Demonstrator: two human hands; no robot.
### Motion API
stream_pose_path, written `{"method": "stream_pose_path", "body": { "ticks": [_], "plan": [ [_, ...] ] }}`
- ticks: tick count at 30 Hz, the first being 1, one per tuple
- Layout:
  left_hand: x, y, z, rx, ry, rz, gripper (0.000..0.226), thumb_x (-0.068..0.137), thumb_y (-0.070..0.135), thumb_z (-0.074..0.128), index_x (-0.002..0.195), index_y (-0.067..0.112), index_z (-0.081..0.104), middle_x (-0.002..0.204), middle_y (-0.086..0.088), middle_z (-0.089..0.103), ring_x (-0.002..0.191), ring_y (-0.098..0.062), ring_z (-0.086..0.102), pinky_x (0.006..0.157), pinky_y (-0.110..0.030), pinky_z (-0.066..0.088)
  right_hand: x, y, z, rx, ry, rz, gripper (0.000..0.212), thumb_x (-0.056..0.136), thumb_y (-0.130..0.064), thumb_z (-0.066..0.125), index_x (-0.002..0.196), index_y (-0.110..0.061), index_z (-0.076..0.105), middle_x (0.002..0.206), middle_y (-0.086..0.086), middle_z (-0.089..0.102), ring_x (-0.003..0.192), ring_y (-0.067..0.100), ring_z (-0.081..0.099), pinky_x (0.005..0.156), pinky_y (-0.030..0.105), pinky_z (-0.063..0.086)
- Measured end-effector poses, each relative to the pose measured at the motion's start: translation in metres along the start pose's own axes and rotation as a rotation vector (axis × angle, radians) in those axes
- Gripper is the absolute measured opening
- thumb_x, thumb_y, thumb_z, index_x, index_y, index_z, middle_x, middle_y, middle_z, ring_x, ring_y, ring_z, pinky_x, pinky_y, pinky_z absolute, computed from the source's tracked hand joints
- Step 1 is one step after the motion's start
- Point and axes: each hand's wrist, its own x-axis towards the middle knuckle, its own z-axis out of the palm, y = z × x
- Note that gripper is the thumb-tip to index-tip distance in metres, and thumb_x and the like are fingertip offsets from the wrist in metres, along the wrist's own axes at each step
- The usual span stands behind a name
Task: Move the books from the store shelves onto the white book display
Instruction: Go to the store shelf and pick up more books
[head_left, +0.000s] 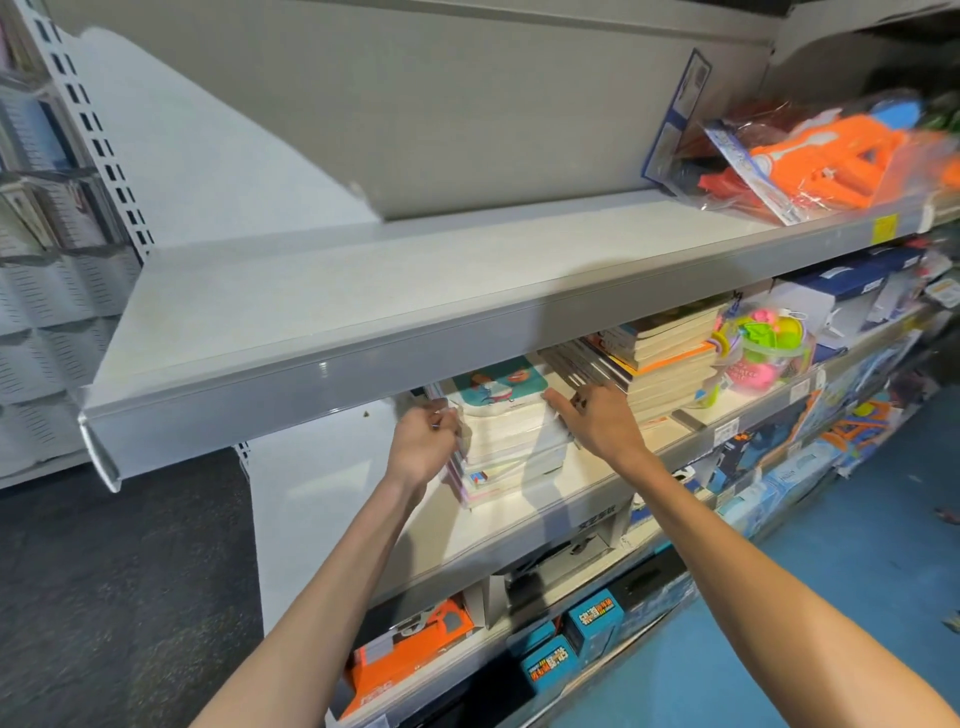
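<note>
Grey store shelving fills the view, tilted w/ the wide lens; top shelf mostly bare, w/ a bagged orange toy at its right end. Blue floor lower right, dark floor lower left.

Middle shelf carries the books. A stack of books lies flat near the shelf's left end, top cover teal w/ a cartoon figure, pale page edges facing out. Thin upright books stand pressed against the stack's left side. A 2nd, taller pile of thick paperbacks sits just right of it, w/ slim dark books leaning btwn the two.

Left hand is at the stack's left edge, fingers curled round the upright books' edges – grip looks clamped on them, though fingertips are hidden behind the covers. Right hand lies on the stack's right side, thumb on the top front corner, fingers reaching back along the far side; whether they curl round the books can't be told. So the stack sits btwn both hands, touching each.

Right of the piles: a clear bag of bright plastic toys, then blue and white boxes, blurred.

Bottom shelf: orange boxes and blue boxes w/ print too small to read. A yellow price tag on the top rail, unreadable. Shelf-edge label below the stack is smeared, illegible
</note>
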Motion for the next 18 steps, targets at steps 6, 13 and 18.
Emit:
{"method": "stream_pose_path", "body": {
  "ticks": [6, 13, 18],
  "plan": [
    [-0.007, -0.010, -0.008, -0.004, 0.095, -0.002, 0.009, 0.100, 0.029, 0.060, 0.102, 0.021, 0.064, 0.105, -0.008, 0.075, 0.100, -0.030, 0.070, 0.097, -0.048, 0.054, -0.040, -0.021, -0.009, 0.073, -0.080, -0.053, 0.062, 0.097, -0.061, 0.045, 0.057, -0.014, 0.048, 0.057, 0.001, 0.050, 0.060, 0.016, 0.045, 0.055, 0.031, 0.031],
    [-0.029, -0.023, -0.027, -0.122, 0.043, -0.100, 0.058, 0.098, 0.041, 0.060, 0.143, 0.008, 0.048, 0.110, -0.011, 0.073, 0.092, -0.022, 0.069, 0.074, -0.035, 0.061, -0.066, -0.025, -0.013, 0.731, -0.246, 0.251, 0.032, 0.097, -0.045, 0.059, 0.089, -0.016, 0.046, 0.092, 0.001, 0.064, 0.089, 0.023, 0.074, 0.061, 0.018, 0.058],
    [-0.027, -0.026, -0.023, -0.415, -0.130, -0.331, 0.053, 0.093, 0.043, 0.066, 0.122, -0.001, 0.063, 0.103, -0.014, 0.077, 0.086, -0.023, 0.076, 0.062, -0.025, 0.062, -0.069, -0.019, 0.001, 0.915, -0.286, 0.362, 0.030, 0.094, -0.035, 0.068, 0.110, -0.011, 0.059, 0.112, 0.006, 0.073, 0.087, 0.024, 0.077, 0.071, 0.024, 0.062]
  ]
}}
